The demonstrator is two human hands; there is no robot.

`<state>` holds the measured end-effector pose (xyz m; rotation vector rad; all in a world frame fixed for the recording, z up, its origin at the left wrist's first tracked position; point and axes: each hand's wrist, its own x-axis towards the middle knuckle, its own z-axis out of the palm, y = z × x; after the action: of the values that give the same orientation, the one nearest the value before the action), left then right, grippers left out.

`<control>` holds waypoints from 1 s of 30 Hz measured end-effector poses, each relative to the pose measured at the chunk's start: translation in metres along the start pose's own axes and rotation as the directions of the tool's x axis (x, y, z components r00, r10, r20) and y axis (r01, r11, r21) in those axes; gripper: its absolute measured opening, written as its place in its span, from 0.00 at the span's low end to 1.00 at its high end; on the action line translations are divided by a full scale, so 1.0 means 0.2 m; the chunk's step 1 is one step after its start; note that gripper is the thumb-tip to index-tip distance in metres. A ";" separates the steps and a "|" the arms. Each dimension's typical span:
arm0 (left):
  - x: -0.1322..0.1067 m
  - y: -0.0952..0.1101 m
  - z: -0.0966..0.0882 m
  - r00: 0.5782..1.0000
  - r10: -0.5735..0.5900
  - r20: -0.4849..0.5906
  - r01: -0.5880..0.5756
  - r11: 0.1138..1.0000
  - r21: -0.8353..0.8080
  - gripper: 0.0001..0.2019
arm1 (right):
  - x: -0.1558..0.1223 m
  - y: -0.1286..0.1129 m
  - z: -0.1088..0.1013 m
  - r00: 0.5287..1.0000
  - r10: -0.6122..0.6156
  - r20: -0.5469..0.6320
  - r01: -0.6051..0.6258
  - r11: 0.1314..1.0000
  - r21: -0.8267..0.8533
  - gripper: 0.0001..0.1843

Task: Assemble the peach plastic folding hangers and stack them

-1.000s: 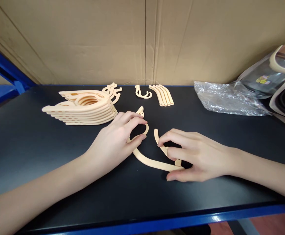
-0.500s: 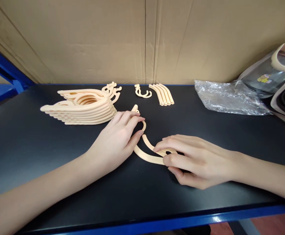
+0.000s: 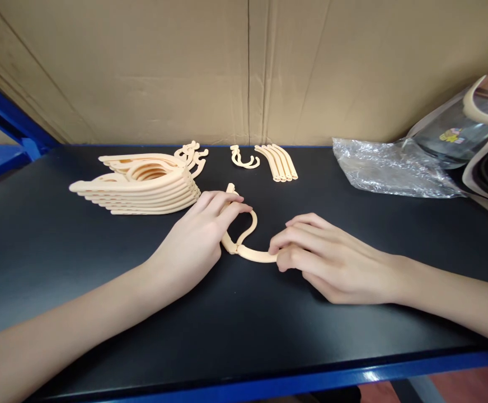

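A beige plastic folding clothes hanger (image 3: 257, 255) lies on the black tabletop between my hands. My left hand (image 3: 208, 226) closes over its left arm, with the fingertips by the curved hook (image 3: 253, 225). The far tip of that arm sticks out beyond my knuckles. My right hand (image 3: 330, 260) grips the right arm with bent fingers, and this hides the arm's outer end. Near the middle the parts meet at a joint, and the hook curves up from it.
Left of my hands stands a stack of beige folded hanger parts (image 3: 143, 193), with loose hooks (image 3: 191, 154) beside it. Behind lie more hooks (image 3: 244, 159) and several curved arms (image 3: 277, 162). A clear plastic bag (image 3: 390, 168) and a transparent container (image 3: 449, 134) sit at right.
The right arm piece, earlier folded in a loop under my right hand, now extends right from the joint. My right hand has shifted slightly up and left; my left hand has barely moved.
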<state>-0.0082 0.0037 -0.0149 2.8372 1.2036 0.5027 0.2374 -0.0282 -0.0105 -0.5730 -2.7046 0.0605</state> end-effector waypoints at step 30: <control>0.00 0.06 -0.02 0.998 0.056 -0.001 -0.056 0.996 -0.066 0.14 | -0.01 0.06 0.02 0.900 0.345 -0.266 -0.361 0.933 -0.012 0.06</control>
<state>-0.0017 -0.0054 -0.0092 2.8224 1.0884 0.5326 0.2427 -0.0174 -0.0168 -1.0119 -2.3267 -0.0033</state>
